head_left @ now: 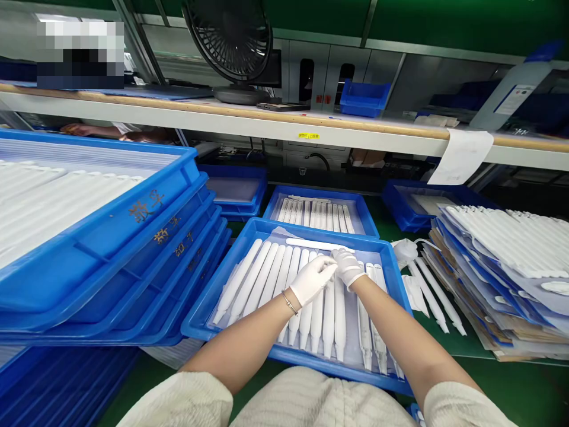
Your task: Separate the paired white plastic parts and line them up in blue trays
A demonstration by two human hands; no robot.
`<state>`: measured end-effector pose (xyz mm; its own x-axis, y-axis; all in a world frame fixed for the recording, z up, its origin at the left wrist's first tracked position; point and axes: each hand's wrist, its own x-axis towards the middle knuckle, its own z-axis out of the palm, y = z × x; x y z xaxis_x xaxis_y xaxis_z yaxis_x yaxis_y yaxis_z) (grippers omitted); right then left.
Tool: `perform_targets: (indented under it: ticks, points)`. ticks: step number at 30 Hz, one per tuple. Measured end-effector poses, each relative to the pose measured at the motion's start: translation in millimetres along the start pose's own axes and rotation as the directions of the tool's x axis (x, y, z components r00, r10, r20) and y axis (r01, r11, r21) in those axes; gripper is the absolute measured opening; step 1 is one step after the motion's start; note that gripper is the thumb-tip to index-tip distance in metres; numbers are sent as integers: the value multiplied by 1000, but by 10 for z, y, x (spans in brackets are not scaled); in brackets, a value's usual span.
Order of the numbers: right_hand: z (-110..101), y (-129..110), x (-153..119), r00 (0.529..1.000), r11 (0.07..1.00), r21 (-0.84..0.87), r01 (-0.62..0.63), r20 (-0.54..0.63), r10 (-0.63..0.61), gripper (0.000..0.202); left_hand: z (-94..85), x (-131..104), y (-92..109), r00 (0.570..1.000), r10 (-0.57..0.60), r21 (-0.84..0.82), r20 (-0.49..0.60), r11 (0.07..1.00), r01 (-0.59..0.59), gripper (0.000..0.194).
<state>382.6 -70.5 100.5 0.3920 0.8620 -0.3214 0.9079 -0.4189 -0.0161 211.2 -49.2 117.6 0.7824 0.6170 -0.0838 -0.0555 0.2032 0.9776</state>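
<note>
White-gloved, my left hand [313, 277] and my right hand [348, 267] meet over the upper middle of a blue tray [222, 267]. Both have bent, closed fingers, with the tips close together. What lies between the fingers is hidden. Beneath them, long white tapered plastic pieces [267, 276] lie side by side on a clear sheet, narrow ends toward me. One more white piece [311, 244] lies crosswise along the far side. On the right, a few pieces [365, 320] show their detailed side, partly covered by my right forearm.
Tall stacked blue trays [102, 237] stand at left. Another tray [368, 222] of white pieces sits behind mine. To the right are loose white pieces [438, 296] and a pile of sheets [489, 296] topped with pieces. A shelf [249, 115] crosses above, carrying a fan [231, 41]. Another person's hand [84, 130] shows far left.
</note>
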Motion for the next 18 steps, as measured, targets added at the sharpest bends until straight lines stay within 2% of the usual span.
perform_targets:
  ticks: [4,7,12,13,15,18]
  points:
    - [-8,11,-104,993,998,56,28,-118,-21,22,0,0,-3,1000,-4,7,3,1000,4,38]
    - [-66,107,-333,971,988,104,116,-219,-91,22,6,-17,27,1000,4,7,2,1000,-4,37]
    - [-41,433,-1066,932,959,140,248,-306,-196,27,36,-85,110,1000,-14,23,7,1000,13,38]
    - [2,505,-1245,921,946,160,281,-321,-219,28,42,-99,120,1000,-22,24,16,999,22,38]
    - [124,629,-1603,876,902,247,355,-425,-229,25,57,-124,125,999,-30,16,41,999,30,39]
    - [379,726,-2068,853,906,268,328,-497,-161,17,94,-166,109,996,-36,-9,76,999,37,43]
